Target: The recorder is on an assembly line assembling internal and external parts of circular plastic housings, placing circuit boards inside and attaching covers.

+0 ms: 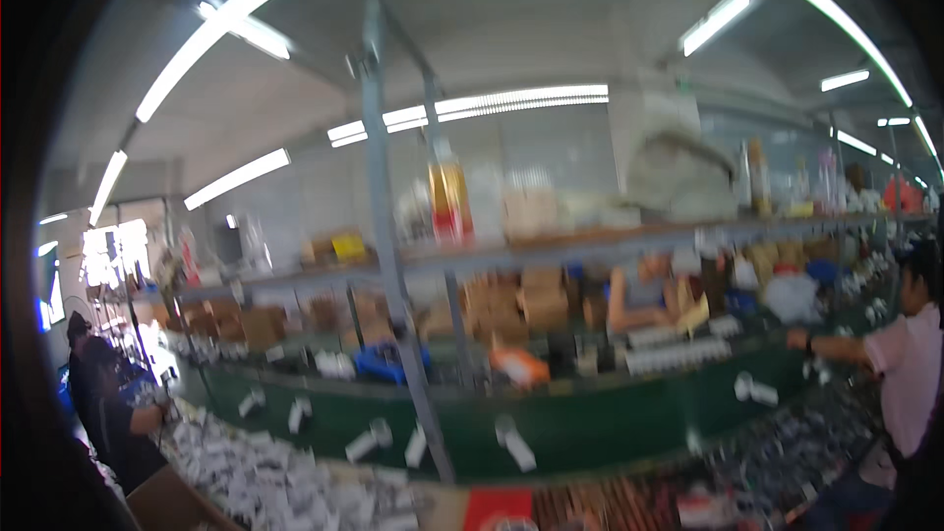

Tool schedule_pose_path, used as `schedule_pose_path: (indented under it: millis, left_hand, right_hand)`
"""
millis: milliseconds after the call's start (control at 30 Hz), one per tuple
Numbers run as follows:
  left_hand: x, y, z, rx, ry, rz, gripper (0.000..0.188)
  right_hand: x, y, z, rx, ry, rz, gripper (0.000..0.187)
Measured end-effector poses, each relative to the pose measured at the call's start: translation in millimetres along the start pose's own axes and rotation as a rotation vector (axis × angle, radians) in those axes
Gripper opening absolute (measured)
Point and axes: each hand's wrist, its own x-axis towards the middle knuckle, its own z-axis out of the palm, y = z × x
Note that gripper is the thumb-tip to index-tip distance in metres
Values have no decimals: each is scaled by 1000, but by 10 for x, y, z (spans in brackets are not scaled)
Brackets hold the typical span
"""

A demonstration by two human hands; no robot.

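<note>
I could not tell if the person's own hands were open or closed, because they were out of view. At 7 o'clock, a big pile of small, flat white pieces (265, 477) lay on a pale tabletop (444, 508). At 6 o'clock was a flat red thing (499, 509), just beside thin reddish-brown strips (600, 506) at 5 o'clock. A heap of small dark pieces (787, 452), too blurry to name, sat at 4 o'clock.

Past these ran a long green belt (610, 433), with white parts with round ends (514, 444) lying apart on it. A blue-grey metal post (398, 315) leaned in front. Between 3 and 4 o'clock, a worker in a pale pink shirt (910, 364) reached an arm toward the belt. A worker in dark clothes (113, 418) was at 8 o'clock.
</note>
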Motion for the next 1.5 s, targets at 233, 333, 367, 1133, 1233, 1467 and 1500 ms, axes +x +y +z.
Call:
schedule_pose_path:
  millis: [233,333,367,1133,1233,1467,1500]
  left_hand:
    - [301,28,30,-473,-157,-351,66]
    - [196,-18,-13,-423,-228,-383,72]
    - [156,2,-22,-420,-218,-410,72]
    - [-28,-67,-15,-487,-160,-260,78]
    - [-52,-31,-7,-440,-151,-284,79]
    - [-90,-64,-30,-350,-177,-261,80]
    - [-93,-68,-32,-340,-171,-278,80]
  right_hand:
    - [476,-96,-253,224,-175,264,79]
    - [327,-93,-312,151,-233,223,80]
    - [296,-88,-331,149,-224,250,80]
    - [209,-285,-289,-474,-373,50,71]
    - [176,-274,-299,-444,-338,55,71]
    - [130,-223,-326,-365,-292,52,71]
    - [133,-224,-321,-369,-295,56,70]
